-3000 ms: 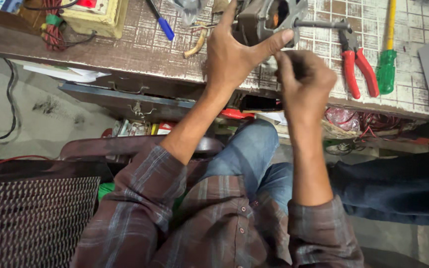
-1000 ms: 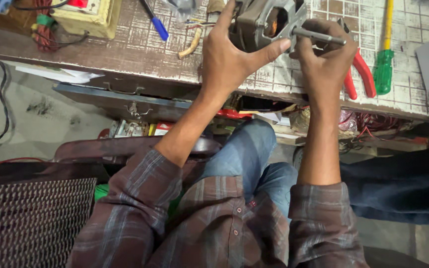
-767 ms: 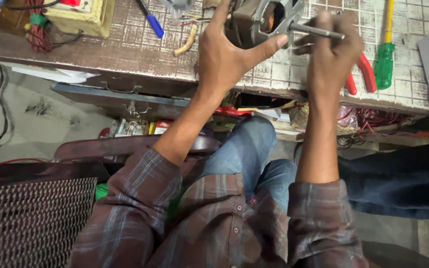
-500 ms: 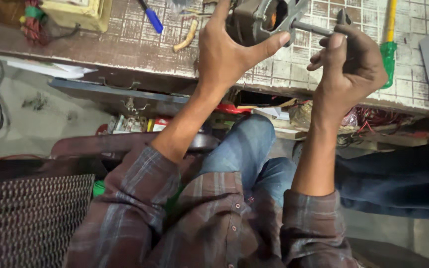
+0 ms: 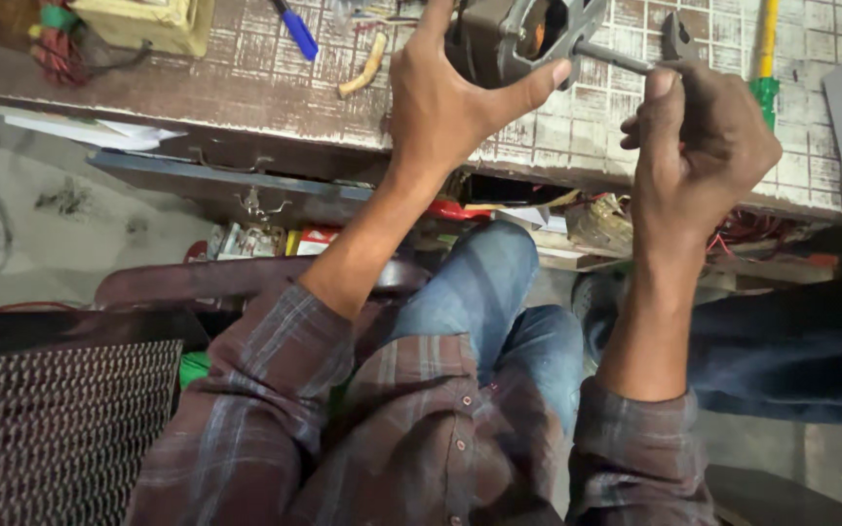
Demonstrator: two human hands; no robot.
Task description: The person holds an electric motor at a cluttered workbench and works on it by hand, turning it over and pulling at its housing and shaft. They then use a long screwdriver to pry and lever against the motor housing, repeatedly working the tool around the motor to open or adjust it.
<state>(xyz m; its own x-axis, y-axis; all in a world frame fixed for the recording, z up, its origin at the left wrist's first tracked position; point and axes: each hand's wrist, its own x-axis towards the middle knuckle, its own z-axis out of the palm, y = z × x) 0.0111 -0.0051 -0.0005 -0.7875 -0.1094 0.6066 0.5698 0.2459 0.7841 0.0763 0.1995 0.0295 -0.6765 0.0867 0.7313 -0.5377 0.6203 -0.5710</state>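
The grey metal motor housing with copper windings inside [image 5: 528,39] sits near the front edge of the worn, white-gridded wooden table [image 5: 246,88], partly cut off by the top of the view, with bare tabletop open to its left. The left hand [image 5: 450,97] is spread around the housing, thumb lying against its front face. The right hand [image 5: 704,146] is just right of it, fingers curled shut around the grip of a thin steel tool [image 5: 626,60] whose shaft reaches to the housing's centre. A yellow-and-green screwdriver [image 5: 764,58] lies just beyond that hand, and a blue pen [image 5: 294,29] and a yellow box [image 5: 148,19] lie well to the left. Below the table edge, a shelf crowded with red wires [image 5: 743,229] faces the person's jeans-clad knees.
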